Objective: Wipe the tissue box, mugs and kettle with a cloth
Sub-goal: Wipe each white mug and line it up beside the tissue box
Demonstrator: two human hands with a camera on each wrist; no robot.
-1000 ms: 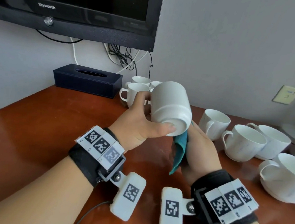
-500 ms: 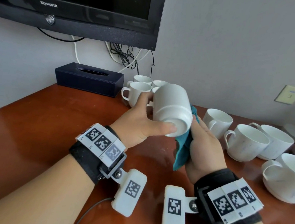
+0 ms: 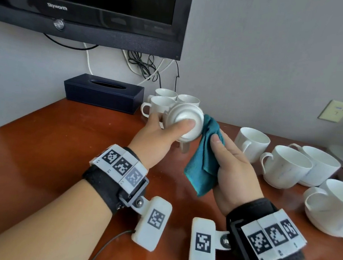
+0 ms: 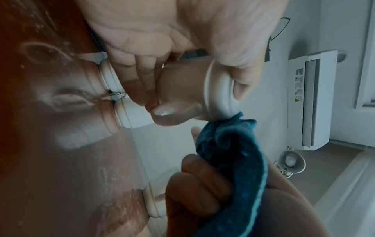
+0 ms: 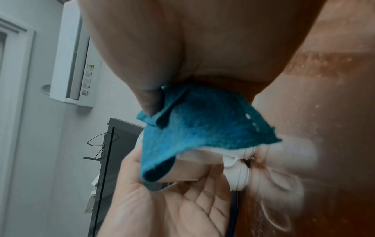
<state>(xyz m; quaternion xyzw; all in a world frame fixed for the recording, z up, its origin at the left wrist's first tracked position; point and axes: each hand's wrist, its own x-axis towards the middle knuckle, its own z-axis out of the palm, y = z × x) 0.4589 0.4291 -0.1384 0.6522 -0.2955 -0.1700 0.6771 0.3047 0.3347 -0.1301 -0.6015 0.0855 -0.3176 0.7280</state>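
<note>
- Head view: the left hand [image 3: 158,132] grips a white mug [image 3: 185,120] tipped on its side above the wooden table [image 3: 41,139], base toward the camera, thumb across the base. The right hand [image 3: 233,168] clasps a teal cloth [image 3: 204,163] whose top touches the mug's right edge. A dark tissue box [image 3: 103,92] sits by the wall, just beside 3 mugs [image 3: 165,100]. 4 more mugs [image 3: 287,165] stand to the right.
- Left wrist view: fingers [image 4: 142,80] curl round the mug [image 4: 182,89]; the cloth [image 4: 233,160] meets its base rim.
- Right wrist view: the thumb [image 5: 148,99] pinches the cloth [image 5: 194,128], which drapes over the mug [image 5: 194,165].
</note>
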